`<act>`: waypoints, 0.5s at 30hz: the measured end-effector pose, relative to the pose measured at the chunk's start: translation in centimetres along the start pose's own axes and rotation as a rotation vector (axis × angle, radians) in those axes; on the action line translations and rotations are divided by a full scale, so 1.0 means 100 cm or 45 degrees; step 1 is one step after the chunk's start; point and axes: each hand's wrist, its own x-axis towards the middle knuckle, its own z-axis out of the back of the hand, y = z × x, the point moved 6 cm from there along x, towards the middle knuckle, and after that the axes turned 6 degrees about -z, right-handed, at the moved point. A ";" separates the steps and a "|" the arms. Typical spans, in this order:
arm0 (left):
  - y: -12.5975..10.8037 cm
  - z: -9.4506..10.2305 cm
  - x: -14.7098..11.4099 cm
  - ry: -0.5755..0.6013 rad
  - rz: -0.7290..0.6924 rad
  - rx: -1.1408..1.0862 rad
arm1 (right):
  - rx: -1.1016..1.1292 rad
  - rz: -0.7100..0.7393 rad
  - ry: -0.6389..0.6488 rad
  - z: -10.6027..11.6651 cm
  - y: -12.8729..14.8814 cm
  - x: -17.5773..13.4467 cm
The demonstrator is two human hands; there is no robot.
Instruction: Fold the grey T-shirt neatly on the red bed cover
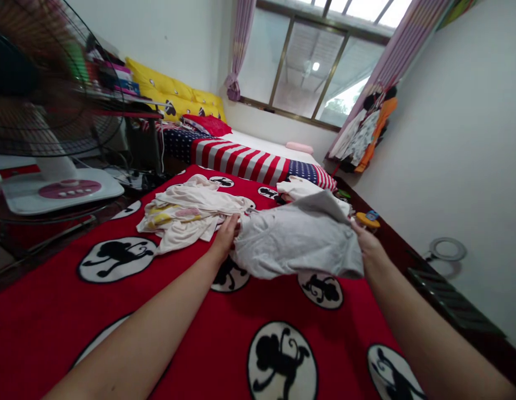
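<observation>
A light grey garment (297, 239) hangs spread just above the red blanket (191, 328) with black monkey prints. My left hand (226, 233) grips its left edge and my right hand (366, 239) grips its right edge, so the cloth is stretched between them. To the left of my left hand lies a crumpled pile of cream and pale pink clothes (186, 214). Another white piece of clothing (297, 188) lies just behind the grey garment.
A standing fan (53, 111) fills the left side beside a cluttered shelf. Beyond the blanket are a striped flag-pattern cover (245, 158), yellow pillows (174, 94) and a window. Clothes hang at the right wall (366, 133). A small yellow object (368, 220) sits near my right hand.
</observation>
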 end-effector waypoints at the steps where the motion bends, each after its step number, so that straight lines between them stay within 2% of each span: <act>1: 0.002 -0.001 0.000 0.014 0.037 -0.026 | -0.050 -0.081 -0.055 0.006 -0.027 -0.008; 4: 0.008 -0.004 0.001 0.051 0.117 0.044 | -0.141 -0.219 -0.162 0.022 -0.089 -0.031; 6: 0.008 -0.006 0.002 0.062 0.123 0.187 | -0.171 -0.254 -0.201 0.031 -0.112 -0.041; 8: 0.004 -0.008 0.000 0.067 0.135 0.301 | -0.216 -0.226 -0.144 0.032 -0.120 -0.046; 10: -0.005 -0.016 -0.007 0.138 0.091 0.553 | -0.304 -0.141 -0.051 0.028 -0.119 -0.049; 13: -0.022 -0.037 -0.026 0.365 -0.047 1.108 | -0.397 -0.034 0.012 0.017 -0.113 -0.053; 15: -0.027 -0.050 -0.041 0.500 -0.103 1.348 | -0.381 -0.031 0.033 0.009 -0.109 -0.057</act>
